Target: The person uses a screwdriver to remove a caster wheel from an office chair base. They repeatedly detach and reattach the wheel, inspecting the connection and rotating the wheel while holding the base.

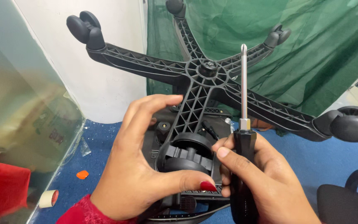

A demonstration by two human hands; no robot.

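chair base [199, 79]: 1 | castor wheels [351, 123]: 5 | screwdriver [243, 137]: 1 | tape roll [49, 198]: 1

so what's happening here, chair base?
A person has an upturned black five-arm chair base in front of them, casters in the air. Their left hand cups the nearest caster, thumb along its underside. Their right hand grips a black-handled screwdriver, shaft pointing straight up, tip not touching anything. Blue carpet and a green cloth lie behind.
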